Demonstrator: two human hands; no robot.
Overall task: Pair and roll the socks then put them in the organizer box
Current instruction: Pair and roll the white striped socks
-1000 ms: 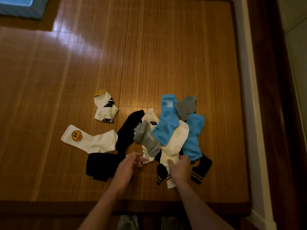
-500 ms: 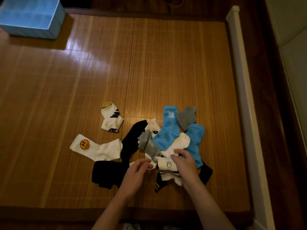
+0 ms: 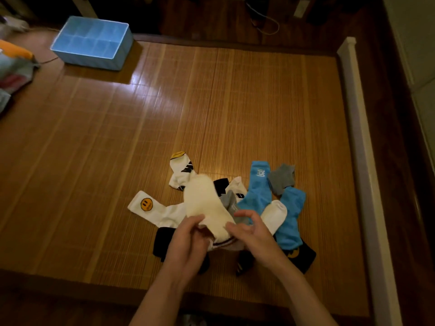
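We held a white sock point(image 3: 207, 203) above the loose socks point(image 3: 259, 191). Our left hand point(image 3: 188, 241) was clamped on its striped cuff. Our right hand point(image 3: 254, 236) touched it with curled fingers, though we could not tell whether it gripped. The blue organizer box point(image 3: 94, 61) sat well apart at the far left of the bamboo mat point(image 3: 235, 102).

The left hand point(image 3: 188, 243) and right hand point(image 3: 257, 238) are bare, with bare forearms behind them

A home bedroom: bamboo mat point(image 3: 211, 109) on a wooden bed frame point(image 3: 362, 161), loose socks point(image 3: 259, 191) strewn about.
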